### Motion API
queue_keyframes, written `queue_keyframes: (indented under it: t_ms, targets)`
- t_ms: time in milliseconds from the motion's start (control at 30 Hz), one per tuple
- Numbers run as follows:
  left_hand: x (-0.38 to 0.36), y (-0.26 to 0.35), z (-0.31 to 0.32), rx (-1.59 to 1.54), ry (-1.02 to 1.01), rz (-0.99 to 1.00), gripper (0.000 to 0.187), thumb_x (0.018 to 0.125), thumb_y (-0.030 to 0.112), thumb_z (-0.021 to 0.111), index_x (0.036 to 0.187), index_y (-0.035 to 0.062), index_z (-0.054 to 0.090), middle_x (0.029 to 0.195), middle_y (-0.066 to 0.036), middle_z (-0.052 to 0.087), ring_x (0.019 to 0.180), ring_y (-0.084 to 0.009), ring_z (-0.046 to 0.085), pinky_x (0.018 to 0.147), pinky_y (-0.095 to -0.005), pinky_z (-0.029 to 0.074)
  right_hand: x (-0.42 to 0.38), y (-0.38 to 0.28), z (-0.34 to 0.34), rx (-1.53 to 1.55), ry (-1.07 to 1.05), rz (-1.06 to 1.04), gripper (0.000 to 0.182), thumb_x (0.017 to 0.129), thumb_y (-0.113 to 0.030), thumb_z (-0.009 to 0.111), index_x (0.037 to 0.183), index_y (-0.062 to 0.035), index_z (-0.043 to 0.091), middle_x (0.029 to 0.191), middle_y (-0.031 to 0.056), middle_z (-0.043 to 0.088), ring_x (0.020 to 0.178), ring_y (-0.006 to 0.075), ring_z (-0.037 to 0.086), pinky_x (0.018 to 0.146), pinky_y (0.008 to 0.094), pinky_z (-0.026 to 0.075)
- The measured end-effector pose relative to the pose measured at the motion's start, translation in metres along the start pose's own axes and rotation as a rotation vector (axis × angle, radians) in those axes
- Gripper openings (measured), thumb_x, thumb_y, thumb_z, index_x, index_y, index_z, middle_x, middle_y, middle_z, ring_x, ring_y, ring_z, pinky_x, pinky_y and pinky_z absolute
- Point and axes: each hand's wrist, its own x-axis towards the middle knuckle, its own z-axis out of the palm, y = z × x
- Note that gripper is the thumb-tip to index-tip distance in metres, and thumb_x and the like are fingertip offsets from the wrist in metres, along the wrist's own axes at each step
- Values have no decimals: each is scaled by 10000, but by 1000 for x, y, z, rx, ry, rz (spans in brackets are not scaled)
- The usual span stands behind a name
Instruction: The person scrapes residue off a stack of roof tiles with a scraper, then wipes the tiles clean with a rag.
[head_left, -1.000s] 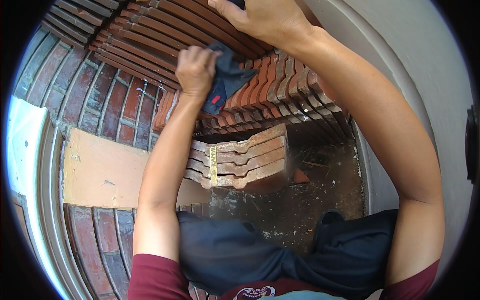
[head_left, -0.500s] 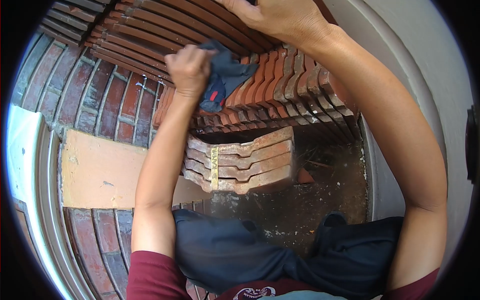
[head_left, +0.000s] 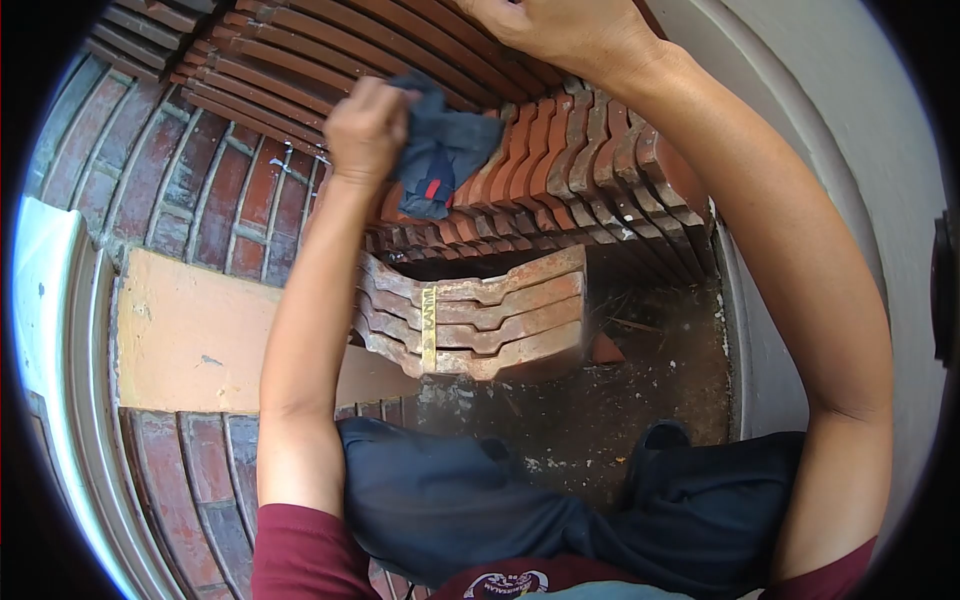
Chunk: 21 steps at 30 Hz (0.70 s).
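My left hand [head_left: 368, 130] is closed on a dark cloth [head_left: 450, 140] with a small red patch, held over the stacked roof tiles. The hand is slightly blurred. Beneath the cloth stands a row of orange-red roof tiles [head_left: 545, 165] on edge, with wavy ends. Above them, long brown tiles [head_left: 330, 50] lie packed side by side. At the top edge, my right hand [head_left: 565, 35] is beside those brown tiles; its fingers are largely cut off by the frame, so its grip is hidden.
A small stack of weathered tiles [head_left: 500, 320] with a yellow lettered strip stands before my knees. A broken tile piece [head_left: 606, 349] lies on the dirty floor [head_left: 660, 390]. A grey wall [head_left: 800, 130] bounds the right, a brick surface [head_left: 215, 200] the left, beside a beige slab [head_left: 200, 330].
My left hand has shifted slightly left and up with the cloth, which now hangs more spread out. My right hand has moved only a little. The tile stacks stay in place.
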Motion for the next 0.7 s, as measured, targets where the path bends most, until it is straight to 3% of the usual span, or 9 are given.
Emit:
queue_keyframes:
  t_ms: [33,133,267,367,467,500,567,700]
  targets:
    - [-10,7,8,55,-114,78,124,819,141,764,791,134,643,773,-49,588,646,-263,650,560,-388,511,1,-1,0,9,-2,2,294,867,-121,729,1057,16,551,927,274,635,923,467,645,794,484,537]
    - [-18,12,20,63,-135,152,146,826,185,752,781,148,618,785,-45,574,613,-267,622,535,-391,478,2,-2,0,26,-22,18,294,866,-120,731,1056,14,551,927,272,634,923,468,644,795,483,536]
    - [-3,-10,-6,154,-39,48,235,837,275,795,769,134,619,777,-38,586,608,-263,629,530,-391,475,0,-1,0,48,-4,5,299,864,-118,734,1059,17,552,946,277,641,925,468,645,794,478,540]
    - [8,-17,-13,68,120,-47,163,848,170,810,815,97,668,805,-68,634,644,-279,653,535,-367,505,-4,6,-4,13,-2,-4,302,865,-118,737,1061,20,554,952,281,645,919,469,646,788,476,543]
    - [-1,2,-3,41,21,-108,143,862,169,788,817,109,666,800,-71,621,634,-294,643,540,-391,502,-10,7,-4,16,-34,74,303,864,-121,741,1057,22,557,947,284,648,911,471,648,784,478,544]
    - [-8,2,9,76,-30,-7,214,877,279,749,778,151,610,786,-50,587,608,-261,660,516,-402,504,-12,8,-4,28,-46,109,303,863,-122,743,1055,23,559,944,284,648,908,472,649,782,480,544]
    - [-25,26,30,72,-140,45,213,883,284,734,786,147,603,788,-51,581,617,-263,668,515,-403,508,-13,5,-3,5,-81,125,301,860,-128,746,1044,24,562,940,281,649,908,469,652,780,481,541]
    - [-15,23,25,20,-86,7,274,857,314,768,750,130,596,760,-52,579,605,-270,663,515,-402,511,-12,2,-1,8,-114,55,300,854,-127,745,1041,22,564,939,274,645,903,464,651,776,478,537]
